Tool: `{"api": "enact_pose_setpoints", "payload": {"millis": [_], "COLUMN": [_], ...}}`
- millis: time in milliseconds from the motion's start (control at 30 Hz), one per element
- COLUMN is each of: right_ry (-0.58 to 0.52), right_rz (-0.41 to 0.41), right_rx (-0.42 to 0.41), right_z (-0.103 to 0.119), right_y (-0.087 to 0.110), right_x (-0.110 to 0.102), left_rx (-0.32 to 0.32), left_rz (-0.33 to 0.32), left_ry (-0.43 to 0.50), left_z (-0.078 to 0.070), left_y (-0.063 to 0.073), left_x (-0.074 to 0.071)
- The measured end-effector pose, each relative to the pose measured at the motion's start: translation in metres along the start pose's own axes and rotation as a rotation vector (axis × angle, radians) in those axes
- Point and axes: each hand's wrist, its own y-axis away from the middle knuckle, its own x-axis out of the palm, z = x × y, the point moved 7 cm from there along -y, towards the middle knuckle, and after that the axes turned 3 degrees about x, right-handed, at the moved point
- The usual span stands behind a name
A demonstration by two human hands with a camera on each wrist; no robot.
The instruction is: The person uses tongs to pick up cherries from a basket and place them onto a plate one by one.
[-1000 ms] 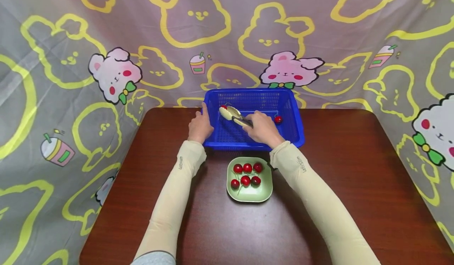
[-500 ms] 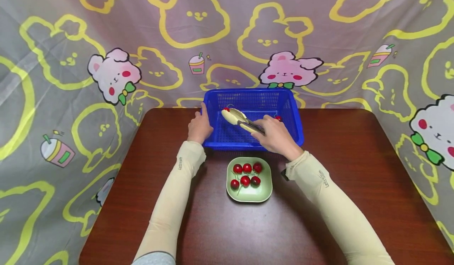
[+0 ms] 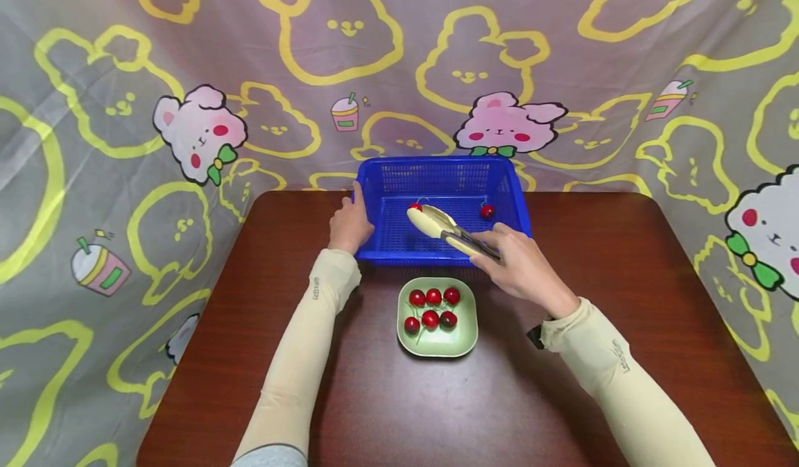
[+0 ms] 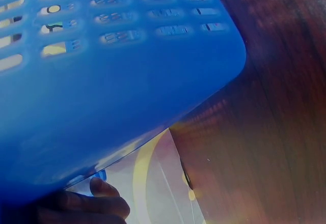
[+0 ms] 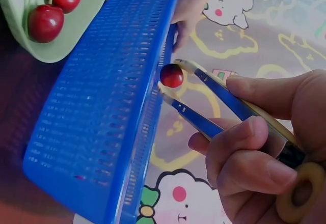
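Note:
My left hand (image 3: pixel 351 225) grips the left rim of the blue plastic basket (image 3: pixel 412 256); its curled fingers (image 4: pixel 104 203) show at the rim in the left wrist view. My right hand (image 3: pixel 524 264) holds a pair of tongs (image 3: pixel 428 223) with cream tips, above the basket's front right part. Pinched between the tong tips is a red cherry (image 5: pixel 171 75). Another cherry (image 3: pixel 487 211) lies inside the basket at the right. In front of the basket stands a pale green square dish (image 3: pixel 462 343) with several stemmed cherries (image 3: pixel 430 320) in two rows.
All this stands on a dark brown wooden table (image 3: pixel 262 273) with rounded back corners. A patterned cloth (image 3: pixel 399 57) with yellow outlines and pink bunny heads hangs behind and along both sides. The basket stands near the table's back edge.
My right hand has drawn the tongs and their cherry from the basket's back left toward the front right, uncovering the other cherry. My left hand has stayed on the rim.

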Motion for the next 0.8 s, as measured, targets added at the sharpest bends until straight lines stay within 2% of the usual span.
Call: {"api": "enact_pose_setpoints", "payload": {"millis": [367,633,800], "right_ry": [-0.022,-0.023,-0.012], "right_rz": [0.008,-0.046,-0.046], "right_rx": [-0.012,-0.071,-0.092], "right_z": [-0.006,0.002,0.003], "right_y": [0.028,0.075,0.099], "right_x": [-0.008,-0.023,-0.025], "left_rx": [-0.015,0.003,0.002], "left_rz": [0.015,0.009,-0.004], "left_ry": [-0.007,-0.010,-0.021], "left_z": [0.002,-0.001,-0.001], "left_y": [0.000,0.000,0.000], "left_x": [0.005,0.004,0.000]}}
